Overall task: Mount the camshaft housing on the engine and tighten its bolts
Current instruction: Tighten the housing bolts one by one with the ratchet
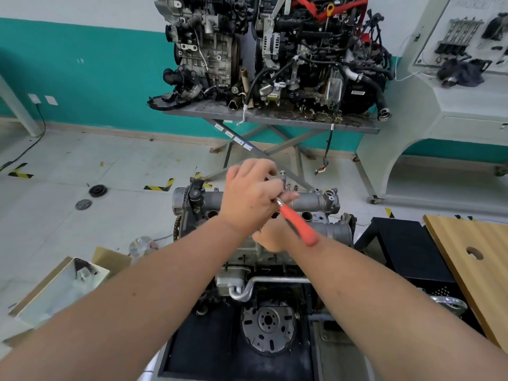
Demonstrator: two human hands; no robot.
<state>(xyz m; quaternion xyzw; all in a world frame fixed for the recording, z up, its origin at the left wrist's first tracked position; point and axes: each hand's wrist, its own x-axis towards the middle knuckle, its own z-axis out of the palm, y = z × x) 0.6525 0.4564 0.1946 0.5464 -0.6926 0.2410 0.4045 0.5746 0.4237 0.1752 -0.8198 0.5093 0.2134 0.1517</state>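
The grey camshaft housing lies across the top of the engine, which stands on a black stand. Several bolts stick up along the housing's far edge. My left hand reaches over the housing, its fingers curled round the metal head end of an orange-handled ratchet wrench. The orange handle slants down to the right over my right wrist. My right hand sits low against the housing's near side. It is mostly hidden by my left wrist, so its grip cannot be made out.
A black crate and a wooden board stand to the right of the engine. An open cardboard box is at the left. Behind, a scissor table carries two more engines. Pulleys lie on the floor.
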